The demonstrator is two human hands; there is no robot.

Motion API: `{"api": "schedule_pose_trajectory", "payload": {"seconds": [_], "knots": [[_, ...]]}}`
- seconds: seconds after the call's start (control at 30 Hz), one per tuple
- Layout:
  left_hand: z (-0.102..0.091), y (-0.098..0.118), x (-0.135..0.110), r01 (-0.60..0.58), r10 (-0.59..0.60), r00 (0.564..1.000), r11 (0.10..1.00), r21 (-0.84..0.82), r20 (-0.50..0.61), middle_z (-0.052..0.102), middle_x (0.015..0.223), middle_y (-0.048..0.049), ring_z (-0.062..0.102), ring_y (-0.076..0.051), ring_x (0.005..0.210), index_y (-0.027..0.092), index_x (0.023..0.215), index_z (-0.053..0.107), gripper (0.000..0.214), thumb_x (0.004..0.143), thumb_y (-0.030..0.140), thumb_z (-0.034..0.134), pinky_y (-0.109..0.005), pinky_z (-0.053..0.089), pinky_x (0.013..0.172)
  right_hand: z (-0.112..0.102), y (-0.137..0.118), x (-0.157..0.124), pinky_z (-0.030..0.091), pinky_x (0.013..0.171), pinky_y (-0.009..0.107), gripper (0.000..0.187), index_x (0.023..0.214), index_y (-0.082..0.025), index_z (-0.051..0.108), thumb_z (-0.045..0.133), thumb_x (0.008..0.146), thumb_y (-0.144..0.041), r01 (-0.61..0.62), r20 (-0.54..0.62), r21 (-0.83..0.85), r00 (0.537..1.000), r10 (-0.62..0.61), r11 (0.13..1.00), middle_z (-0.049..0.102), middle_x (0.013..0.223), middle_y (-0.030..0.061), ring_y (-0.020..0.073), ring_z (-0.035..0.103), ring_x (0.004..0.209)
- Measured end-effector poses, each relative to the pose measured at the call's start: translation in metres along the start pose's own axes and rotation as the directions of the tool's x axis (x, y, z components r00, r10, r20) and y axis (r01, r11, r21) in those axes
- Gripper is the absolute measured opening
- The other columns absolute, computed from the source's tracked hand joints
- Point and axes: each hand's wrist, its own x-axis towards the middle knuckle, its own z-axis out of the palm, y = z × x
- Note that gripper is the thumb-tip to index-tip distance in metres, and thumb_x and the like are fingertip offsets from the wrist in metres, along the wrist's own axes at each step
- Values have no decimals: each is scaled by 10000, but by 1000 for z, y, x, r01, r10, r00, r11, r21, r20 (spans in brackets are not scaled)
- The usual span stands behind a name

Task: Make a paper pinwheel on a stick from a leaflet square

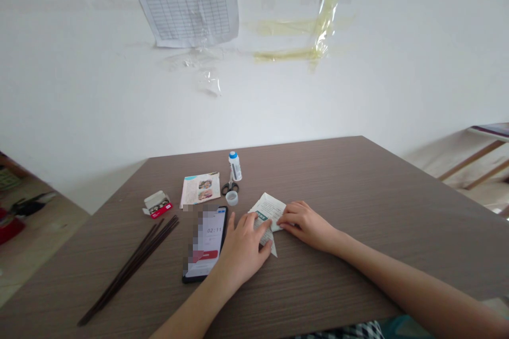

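Paper (pixel 267 203), printed and folded, lay under the spread left hand (pixel 244 244) and the curled right hand (pixel 306 225), whose grip I couldn't tell. I judged folding underway, the next move needing firm creasing.

The piece of paper (pixel 272 203) is in the lower half of the picture, just right of the middle. It is whitish, with lines of small dark print on it. A little dark green box with pale letters sits near its left side. The paper is folded. One corner points to the top of the picture. A grayer bit sticks out below, with a sharp tip pointing down. Some of the paper is hidden.
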Motion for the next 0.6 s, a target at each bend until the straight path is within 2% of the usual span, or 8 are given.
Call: {"api": "schedule_pose_trajectory", "payload": {"seconds": [0.1, 0.23, 0.33, 0.43, 0.6], "knots": [[1, -1, 0, -9, 9, 1000, 1000, -1, -7, 829, 1717, -223, 764, -512, 1664, 286, 1643, 927, 466, 1181, 272, 868, -917, 440, 1515, -1, 0, 0, 743, 1118, 532, 253, 1183, -329, 1023, 794, 1247, -241, 1, 10, 5, 1000, -1, 1000, 933, 1077, 105, 345, 919, 1088], [3, -3, 0, -14, 14, 1000, 1000, -7, -5, 832, 1717, -210, 764, -500, 1665, 315, 1645, 925, 476, 1172, 287, 876, -921, 434, 1518, -3, -2, 0, 747, 1132, 535, 250, 1195, -348, 1019, 807, 1233, -223, -12, 8, 6, 1000, 12, 1000, 948, 1109, 101, 346, 929, 1116], [4, -4, 0, -15, 14, 1000, 1000, -14, -27, 844, 1700, -193, 775, -489, 1649, 339, 1626, 934, 477, 1153, 290, 889, -912, 444, 1516, -5, -4, 0, 748, 1148, 533, 202, 1282, -333, 1010, 867, 1190, -224, 10, -3, 3, 1000, -10, 1000, 958, 1152, 103, 348, 939, 1146], [4, -4, 0, -19, 19, 1000, 1000, -13, -17, 843, 1705, -203, 777, -489, 1653, 331, 1642, 928, 489, 1156, 291, 882, -908, 448, 1515, -5, -5, 0, 740, 1160, 514, 260, 1367, -320, 999, 916, 1149, -205, 19, -6, -11, 1000, -19, 1000, 965, 1185, 107, 347, 941, 1170], [4, -2, 1, 11, -11, 1000, 1000, -17, -18, 838, 1716, -201, 776, -488, 1660, 317, 1679, 899, 537, 1143, 287, 894, -903, 425, 1530, -3, -3, 0, 732, 1155, 517, 250, 1322, -311, 1015, 935, 1136, -165, 14, 1, -32, 1000, -14, 999, 954, 1139, 106, 350, 935, 1140]]}}
